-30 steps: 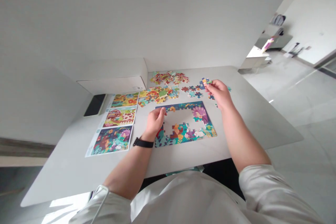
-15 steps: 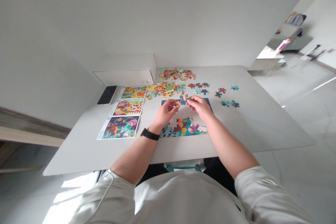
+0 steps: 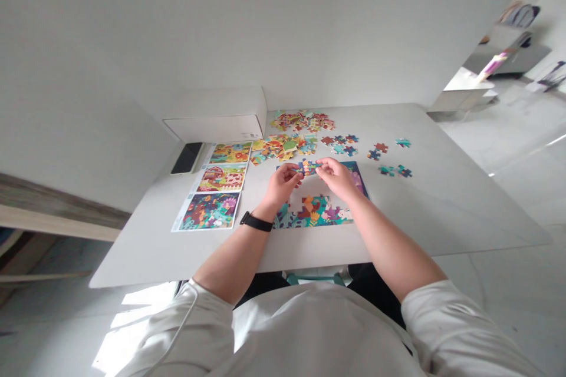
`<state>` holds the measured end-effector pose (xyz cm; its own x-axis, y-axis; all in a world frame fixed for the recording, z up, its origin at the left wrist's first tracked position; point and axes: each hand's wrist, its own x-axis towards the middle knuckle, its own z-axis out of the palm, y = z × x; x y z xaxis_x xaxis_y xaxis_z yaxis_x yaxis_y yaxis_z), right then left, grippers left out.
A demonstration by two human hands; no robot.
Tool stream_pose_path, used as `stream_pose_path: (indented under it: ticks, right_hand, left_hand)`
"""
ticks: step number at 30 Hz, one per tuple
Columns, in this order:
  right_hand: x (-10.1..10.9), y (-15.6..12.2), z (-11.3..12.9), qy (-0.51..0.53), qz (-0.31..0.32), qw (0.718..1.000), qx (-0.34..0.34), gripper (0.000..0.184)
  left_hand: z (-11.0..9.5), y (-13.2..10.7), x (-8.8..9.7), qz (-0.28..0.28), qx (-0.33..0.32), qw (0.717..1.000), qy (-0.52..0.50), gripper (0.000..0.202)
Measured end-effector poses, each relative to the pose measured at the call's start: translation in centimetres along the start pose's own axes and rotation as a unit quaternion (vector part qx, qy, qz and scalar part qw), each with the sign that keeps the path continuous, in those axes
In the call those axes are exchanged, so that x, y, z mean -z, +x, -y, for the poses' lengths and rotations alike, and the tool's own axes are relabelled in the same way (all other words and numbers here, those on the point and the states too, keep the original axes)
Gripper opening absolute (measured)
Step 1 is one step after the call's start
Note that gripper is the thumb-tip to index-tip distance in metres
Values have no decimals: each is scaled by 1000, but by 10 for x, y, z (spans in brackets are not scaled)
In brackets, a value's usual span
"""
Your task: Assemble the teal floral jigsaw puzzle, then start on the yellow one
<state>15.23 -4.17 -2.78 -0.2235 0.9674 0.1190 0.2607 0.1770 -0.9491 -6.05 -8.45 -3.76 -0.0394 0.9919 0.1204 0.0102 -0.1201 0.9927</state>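
Between my hands is a small run of joined jigsaw pieces [image 3: 308,168], blue with orange and other colours. My left hand [image 3: 285,181] pinches its left end, and my right hand [image 3: 335,177] pinches its right end. Both hands are over the partly assembled jigsaw puzzle [image 3: 327,212], which shows teal leaves, an orange animal and white rabbits along its near side. A gap shows in its middle. My hands and forearms cover part of its far and side edges.
Loose piece piles [image 3: 283,147] lie behind the puzzle, with scattered pieces [image 3: 395,171] to the right. Three picture sheets [image 3: 210,212] lie left, near a phone [image 3: 187,158]. A white box [image 3: 216,127] stands against the wall. The table [image 3: 420,212] ends at a rounded right corner.
My hands have come to hold the joined pieces level between them, where earlier they were less aligned. The camera view has shifted slightly to the left.
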Motion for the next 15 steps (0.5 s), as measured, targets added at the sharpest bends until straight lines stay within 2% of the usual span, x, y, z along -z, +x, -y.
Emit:
stream_pose_path:
  ticks: [5, 11, 15]
  right_hand:
    - [4, -4, 11, -76, -39, 993, 86, 36]
    - [1, -10, 16, -193, 6, 950, 247, 37]
    - [2, -8, 13, -240, 10, 932, 273, 29]
  left_hand:
    - [-2, 0, 0, 4, 3, 1000, 1, 52]
    - [-3, -1, -1, 12, 9, 1000, -14, 55]
    - [-3, -1, -3, 23, 10, 1000, -17, 56]
